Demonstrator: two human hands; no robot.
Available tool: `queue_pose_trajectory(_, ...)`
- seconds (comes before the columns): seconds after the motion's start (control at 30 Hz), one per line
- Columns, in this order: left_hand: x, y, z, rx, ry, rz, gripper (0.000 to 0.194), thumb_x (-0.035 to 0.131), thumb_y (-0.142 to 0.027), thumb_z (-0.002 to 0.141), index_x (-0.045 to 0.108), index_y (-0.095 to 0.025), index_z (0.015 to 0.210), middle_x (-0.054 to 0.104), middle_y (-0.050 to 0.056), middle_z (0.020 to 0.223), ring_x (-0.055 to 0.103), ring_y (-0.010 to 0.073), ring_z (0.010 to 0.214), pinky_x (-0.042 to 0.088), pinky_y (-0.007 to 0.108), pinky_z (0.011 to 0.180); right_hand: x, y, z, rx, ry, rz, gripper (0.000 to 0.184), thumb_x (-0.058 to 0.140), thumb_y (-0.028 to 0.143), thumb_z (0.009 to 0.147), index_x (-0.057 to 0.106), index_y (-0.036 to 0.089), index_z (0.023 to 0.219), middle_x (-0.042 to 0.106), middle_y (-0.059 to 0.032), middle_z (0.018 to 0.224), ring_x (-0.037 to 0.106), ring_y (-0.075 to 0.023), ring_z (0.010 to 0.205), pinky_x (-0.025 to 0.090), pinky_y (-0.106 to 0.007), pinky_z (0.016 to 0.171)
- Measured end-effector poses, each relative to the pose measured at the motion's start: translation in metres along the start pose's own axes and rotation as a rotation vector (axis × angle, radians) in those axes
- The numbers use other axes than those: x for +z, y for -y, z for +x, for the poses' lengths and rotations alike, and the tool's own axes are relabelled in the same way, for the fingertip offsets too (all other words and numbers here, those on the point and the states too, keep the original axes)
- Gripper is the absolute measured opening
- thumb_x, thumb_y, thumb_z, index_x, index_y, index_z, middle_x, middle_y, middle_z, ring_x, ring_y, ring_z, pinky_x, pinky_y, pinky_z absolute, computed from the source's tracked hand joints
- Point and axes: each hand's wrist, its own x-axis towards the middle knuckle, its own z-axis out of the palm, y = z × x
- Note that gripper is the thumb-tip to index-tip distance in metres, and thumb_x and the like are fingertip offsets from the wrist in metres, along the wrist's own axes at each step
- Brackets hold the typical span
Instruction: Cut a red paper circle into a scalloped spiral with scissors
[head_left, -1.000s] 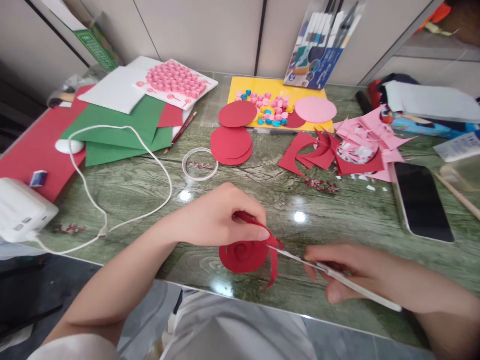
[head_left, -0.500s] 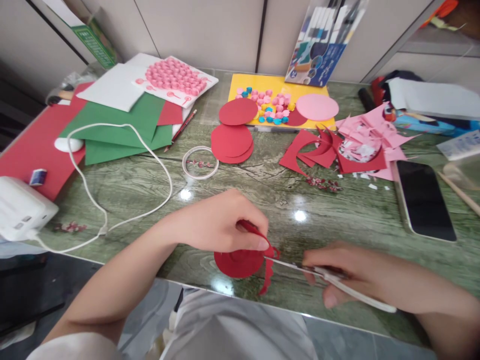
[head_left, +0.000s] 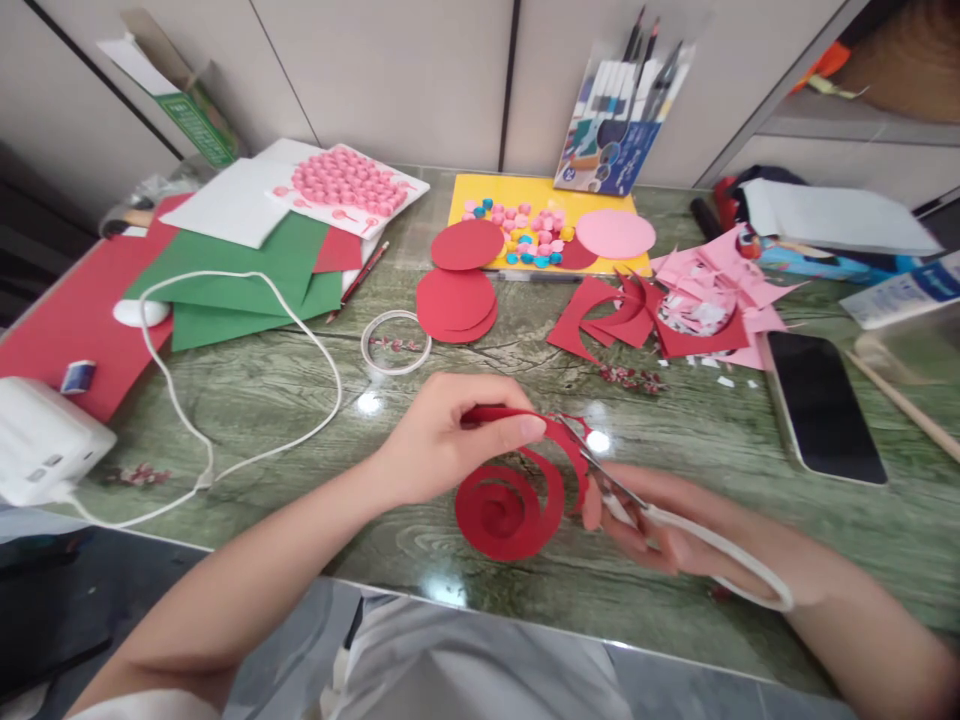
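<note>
Red spiral (head_left: 498, 512), one; scissors (head_left: 661, 516), one.

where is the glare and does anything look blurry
Head view: white glare spots on the tabletop, below the white ring, beside the scissors and near the front edge; head view again: the right hand looks slightly soft.

The scene is bright and fairly evenly lit, seemingly from above. The glossy table (head_left: 690, 430) throws back white glare: one spot at the upper right of the spiral (head_left: 499, 512), one farther off to its upper left, one just below it. Soft shadow dims the wood left of the spiral. Far beyond it, small print on the pen pack (head_left: 607, 150) blurs, and seams of the wall (head_left: 405, 80) lean with wide-angle distortion.
</note>
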Motion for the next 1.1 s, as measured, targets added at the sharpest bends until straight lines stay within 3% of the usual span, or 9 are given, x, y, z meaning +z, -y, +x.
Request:
queue_pose_trajectory(0.17, 0.012, 0.005, -0.001, -0.014, -0.124, -0.089, 0.023, 0.065, -0.031, 0.085, 0.066, -0.013, 0.070, 0.060, -0.001, 0.064, 0.048, 0.0089, 0.058, 0.038, 0.020, 0.054, -0.001, -0.008, 0.004, -0.050, 0.037, 0.111, 0.058, 0.062, 0.074, 0.077, 0.058, 0.022, 0.102, 0.037, 0.0059, 0.073, 0.026, -0.0105, 0.055, 0.019, -0.025, 0.050)
queue_pose_trajectory(0.37, 0.021, 0.008, -0.004, -0.031, -0.238, -0.123, 0.026, 0.065, -0.035, 0.084, 0.064, -0.014, 0.068, 0.056, -0.001, 0.060, 0.045, 0.0092, 0.057, 0.037, 0.020, 0.053, -0.004, -0.018, 0.006, -0.124, 0.103, 0.125, 0.053, 0.057, 0.070, 0.083, 0.057, 0.023, 0.109, 0.035, 0.0057, 0.073, 0.026, -0.0102, 0.053, 0.020, -0.025, 0.049)
queue_pose_trajectory(0.77, 0.023, 0.012, -0.006, -0.008, -0.149, -0.121, 0.024, 0.063, -0.032, 0.088, 0.060, -0.015, 0.071, 0.051, -0.004, 0.061, 0.042, 0.0078, 0.056, 0.033, 0.020, 0.052, 0.000, -0.023, 0.011, -0.200, 0.099, 0.164, 0.049, 0.052, 0.063, 0.091, 0.054, 0.018, 0.110, 0.038, 0.0042, 0.077, 0.030, -0.0097, 0.054, 0.024, -0.027, 0.052)
queue_pose_trajectory(1.1, 0.023, 0.010, -0.007, -0.009, -0.239, -0.100, 0.025, 0.062, -0.031, 0.088, 0.060, -0.014, 0.069, 0.051, -0.004, 0.061, 0.041, 0.0075, 0.057, 0.033, 0.020, 0.053, 0.003, -0.026, 0.010, -0.167, 0.097, 0.174, 0.051, 0.054, 0.067, 0.087, 0.056, 0.020, 0.107, 0.037, 0.0048, 0.076, 0.028, -0.0093, 0.053, 0.023, -0.026, 0.050)
